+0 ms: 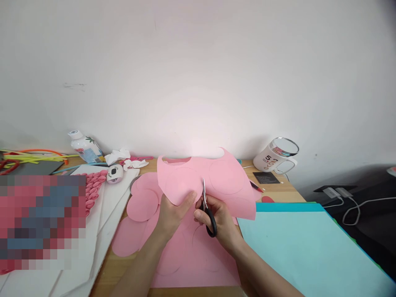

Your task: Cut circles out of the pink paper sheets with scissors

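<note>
My left hand (pixel 177 210) grips the lower edge of a pink paper sheet (pixel 229 177), thumb on top. Faint circle outlines are drawn on the sheet, and curved pieces are gone from its upper edge. In my right hand (pixel 218 212) is a pair of scissors (pixel 210 220) with black handles. Their metal blades point up at the sheet, beside the left circle outline. Pink paper circles (pixel 142 205) lie at the left, overlapping. Below both hands rests another pink sheet (pixel 198 276) with drawn curves.
A white mug (pixel 272 156) stands at the back right near a black card (pixel 266 177). Light blue sheets (pixel 297 243) cover the right side. At left are a white bottle (pixel 86 147), crumpled tissues (pixel 117 156), a small round-cornered device (pixel 115 174) and white boards (pixel 102 231).
</note>
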`<state>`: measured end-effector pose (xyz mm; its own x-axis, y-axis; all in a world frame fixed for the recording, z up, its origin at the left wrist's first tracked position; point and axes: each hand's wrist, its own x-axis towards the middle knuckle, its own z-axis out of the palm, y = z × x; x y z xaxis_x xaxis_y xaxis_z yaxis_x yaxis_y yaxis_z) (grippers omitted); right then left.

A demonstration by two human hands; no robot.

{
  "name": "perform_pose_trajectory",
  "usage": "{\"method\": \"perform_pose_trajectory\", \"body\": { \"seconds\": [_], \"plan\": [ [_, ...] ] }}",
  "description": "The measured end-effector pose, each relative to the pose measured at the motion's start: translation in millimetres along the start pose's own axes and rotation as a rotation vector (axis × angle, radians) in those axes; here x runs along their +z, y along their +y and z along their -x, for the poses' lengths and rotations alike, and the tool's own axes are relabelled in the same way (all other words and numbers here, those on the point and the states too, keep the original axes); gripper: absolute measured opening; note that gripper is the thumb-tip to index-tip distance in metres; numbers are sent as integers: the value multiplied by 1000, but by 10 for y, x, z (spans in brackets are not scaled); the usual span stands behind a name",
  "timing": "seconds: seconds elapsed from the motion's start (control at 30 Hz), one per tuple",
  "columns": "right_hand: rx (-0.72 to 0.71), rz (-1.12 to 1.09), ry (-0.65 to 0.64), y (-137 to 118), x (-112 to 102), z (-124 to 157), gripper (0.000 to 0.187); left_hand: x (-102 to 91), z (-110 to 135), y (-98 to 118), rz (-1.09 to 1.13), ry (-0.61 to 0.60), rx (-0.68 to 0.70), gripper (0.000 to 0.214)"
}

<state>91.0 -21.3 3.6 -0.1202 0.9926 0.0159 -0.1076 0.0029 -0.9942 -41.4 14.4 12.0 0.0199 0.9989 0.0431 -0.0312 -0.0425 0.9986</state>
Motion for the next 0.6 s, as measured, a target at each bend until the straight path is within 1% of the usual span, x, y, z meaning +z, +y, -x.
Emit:
{"method": "perform_pose_trajectory", "body": {
  "seconds": [0.1,0.4,0.6],
  "plan": [
    [2,19,1,-21,4,6,26,2,-5,2,-21,-2,-16,24],
    [-9,50,17,-10,-5,-14,23,0,2,-1,-20,-19,-8,23],
    [-5,52,24,-45,15,1,25,4,-11,-1,-18,-26,-13,23]
  ]
}}
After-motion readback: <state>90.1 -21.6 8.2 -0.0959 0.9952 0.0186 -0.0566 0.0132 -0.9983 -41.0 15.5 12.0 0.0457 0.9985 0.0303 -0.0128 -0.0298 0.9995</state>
